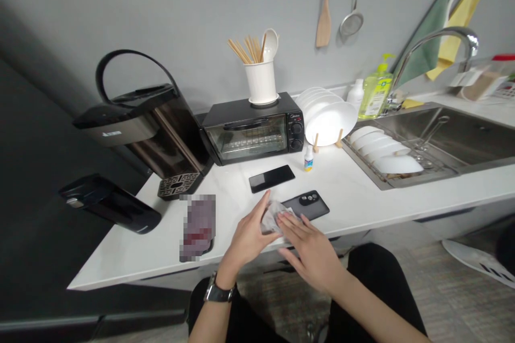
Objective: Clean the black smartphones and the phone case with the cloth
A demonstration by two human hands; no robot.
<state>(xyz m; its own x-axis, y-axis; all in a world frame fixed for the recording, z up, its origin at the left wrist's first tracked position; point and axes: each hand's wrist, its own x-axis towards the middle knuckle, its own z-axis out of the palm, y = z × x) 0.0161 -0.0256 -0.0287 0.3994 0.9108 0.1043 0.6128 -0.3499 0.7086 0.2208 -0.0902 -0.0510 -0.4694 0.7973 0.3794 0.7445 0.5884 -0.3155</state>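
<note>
A crumpled, whitish tissue sits in my left hand, which is curled round it between thumb and fingers at the counter's front edge. The fingers of my right hand lie stretched out across the tissue's right side, with the thumb apart below. Just beyond my right fingers lies a dark phone case, partly hidden by them. Behind the hands a black phone rests flat. A small white bottle with a blue and yellow label stands upright to the phone's right.
At the back stand a toaster oven and a utensil holder. Left are a water dispenser, a dark flask and a blurred-out object. Plates, bowls and a sink are right.
</note>
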